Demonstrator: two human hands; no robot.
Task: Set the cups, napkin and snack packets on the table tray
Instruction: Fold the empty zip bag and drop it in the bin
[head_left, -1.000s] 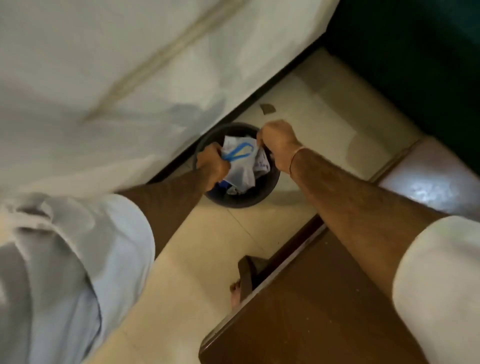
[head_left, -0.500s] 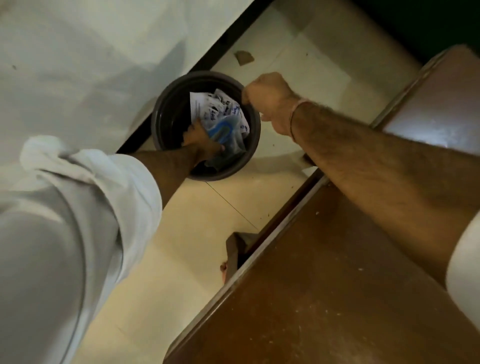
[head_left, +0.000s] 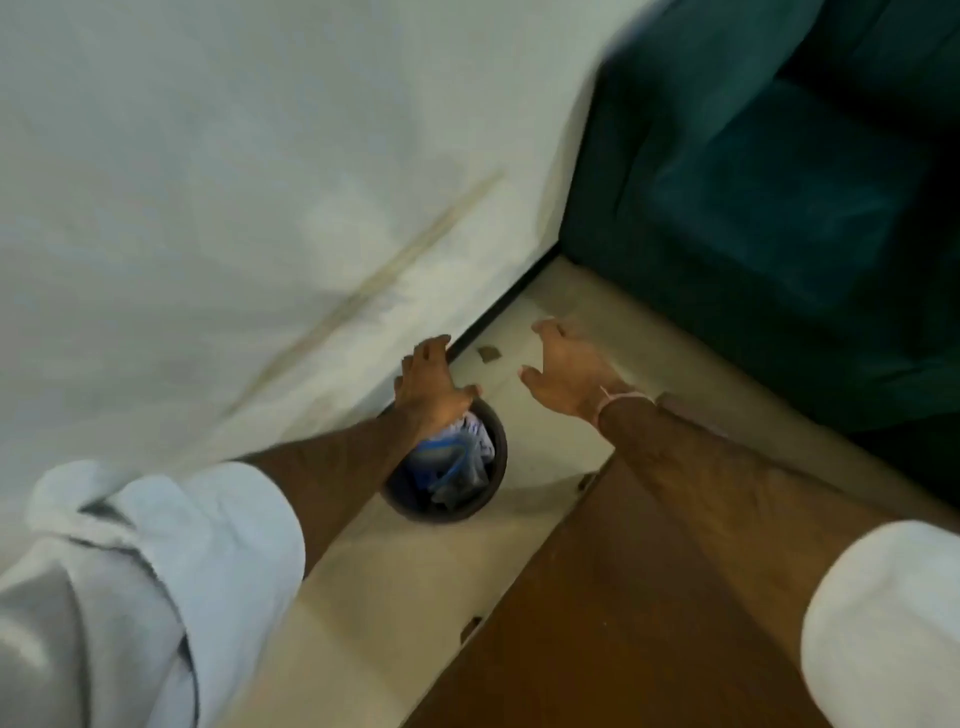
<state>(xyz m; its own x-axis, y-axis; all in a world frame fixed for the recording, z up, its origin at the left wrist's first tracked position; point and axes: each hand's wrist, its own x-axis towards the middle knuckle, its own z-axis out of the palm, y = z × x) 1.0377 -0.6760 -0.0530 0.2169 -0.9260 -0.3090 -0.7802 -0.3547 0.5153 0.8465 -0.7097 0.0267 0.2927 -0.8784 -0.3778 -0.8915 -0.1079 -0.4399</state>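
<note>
A small dark round bin (head_left: 496, 457) stands on the pale floor by the white wall. Crumpled white and blue packets (head_left: 454, 457) fill it. My left hand (head_left: 428, 387) hovers over the bin's far rim, fingers spread, holding nothing. My right hand (head_left: 563, 371) is raised to the right of the bin, open and empty, with a pale band at the wrist. No cups, napkin or tray are in view.
A brown wooden table top (head_left: 623, 597) fills the lower right. A dark green sofa (head_left: 769, 208) stands at the upper right. The white wall (head_left: 208, 182) runs along the left. A small brown scrap (head_left: 488, 354) lies on the floor tiles.
Both hands have lifted away from the bin and opened. The left hand was down among the packets and is now above the rim. The view has swung up towards the sofa.
</note>
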